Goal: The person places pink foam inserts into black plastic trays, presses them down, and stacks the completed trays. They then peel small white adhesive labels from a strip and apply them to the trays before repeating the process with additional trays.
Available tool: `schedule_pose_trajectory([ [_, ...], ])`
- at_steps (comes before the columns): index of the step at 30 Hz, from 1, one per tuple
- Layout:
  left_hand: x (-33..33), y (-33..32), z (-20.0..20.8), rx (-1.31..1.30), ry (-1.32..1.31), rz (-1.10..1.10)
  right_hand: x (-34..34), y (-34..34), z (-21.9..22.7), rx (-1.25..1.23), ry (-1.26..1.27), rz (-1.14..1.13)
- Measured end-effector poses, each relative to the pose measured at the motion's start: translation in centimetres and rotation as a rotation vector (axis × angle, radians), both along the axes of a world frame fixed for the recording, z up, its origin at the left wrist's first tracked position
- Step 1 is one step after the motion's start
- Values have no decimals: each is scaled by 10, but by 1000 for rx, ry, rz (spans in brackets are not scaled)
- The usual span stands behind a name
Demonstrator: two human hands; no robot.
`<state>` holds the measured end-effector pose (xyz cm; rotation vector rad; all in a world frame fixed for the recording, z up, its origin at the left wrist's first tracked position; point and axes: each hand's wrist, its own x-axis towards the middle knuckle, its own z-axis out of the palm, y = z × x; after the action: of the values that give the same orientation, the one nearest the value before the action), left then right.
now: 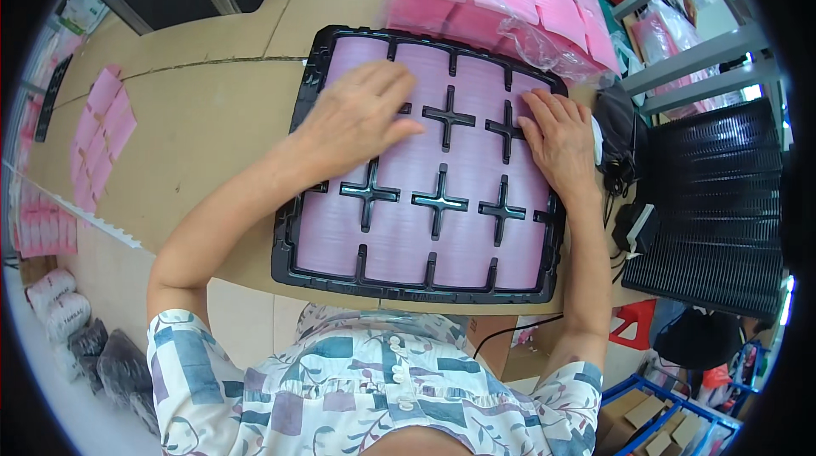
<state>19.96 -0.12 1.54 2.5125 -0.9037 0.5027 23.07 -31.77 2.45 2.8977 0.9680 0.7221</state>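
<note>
A black plastic tray [416, 294] with cross-shaped dividers lies in front of me. Its compartments are filled with flat lilac-pink sheets [398, 256], whose tops look smooth and level. My left hand [361, 112] is over the upper left compartments, its fingers stretched toward the right and the thumb apart. It hides part of a divider; whether it presses on the sheets I cannot tell. At the upper right, my right hand [558, 137] lies over the tray's side edge, fingers extended and slightly bent, with the fingertips by the right-hand compartment. Neither hand visibly holds anything.
Clear-wrapped pink bundles [510, 10] stand just behind the tray. A loose pink piece [102, 137] lies on the brown tabletop [212, 124] at left. Stacked black ribbed trays [710, 209] stand at right, near dark cables [619, 169] and a metal frame [697, 56].
</note>
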Motion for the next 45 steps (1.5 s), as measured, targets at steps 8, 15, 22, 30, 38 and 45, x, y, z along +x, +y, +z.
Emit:
schedule_pose_trajectory([
  [8,0,38,-24,193,64,187,-9,-3,-20,19,-33,-133],
  [15,16,44,-3,198,189,199,-4,-7,-13,69,55,-207],
  [22,31,42,-7,197,-1,156,0,-14,-6,-33,18,-183],
  [30,13,52,-3,221,-88,162,-9,-43,5,127,125,18],
  [38,-13,71,-7,134,17,131,-21,-51,-8,319,290,15],
  [45,-170,66,15,141,192,-36,-151,-25,28,99,280,96],
])
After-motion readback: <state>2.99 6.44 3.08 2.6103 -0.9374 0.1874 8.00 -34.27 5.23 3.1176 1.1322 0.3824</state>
